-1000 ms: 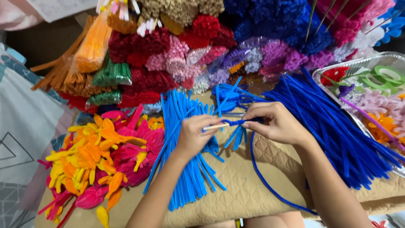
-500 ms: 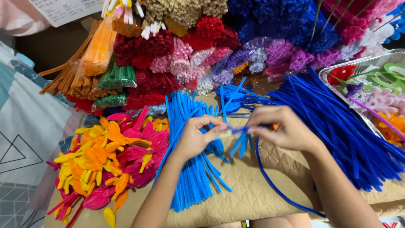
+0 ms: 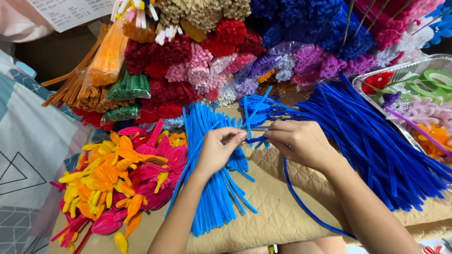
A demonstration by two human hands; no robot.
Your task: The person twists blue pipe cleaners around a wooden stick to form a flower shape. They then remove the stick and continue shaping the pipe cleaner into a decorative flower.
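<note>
Both hands meet above the light-blue stems [image 3: 214, 188]. Left hand [image 3: 219, 150] and right hand [image 3: 301, 143] pinch a small blue twist [image 3: 255, 139] between fingertips; a dark-blue stem [image 3: 301, 202] trails below. Shaping looks barely begun; large piles remain unused.

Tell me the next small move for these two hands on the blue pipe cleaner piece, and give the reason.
Probably another small twist by the right hand while the left hand pinches steady. Both sets of fingertips meet on a small blue pipe cleaner piece held above the tan quilted mat, and a long dark blue stem trails loose from under the right hand, so the join looks unfinished.
</note>
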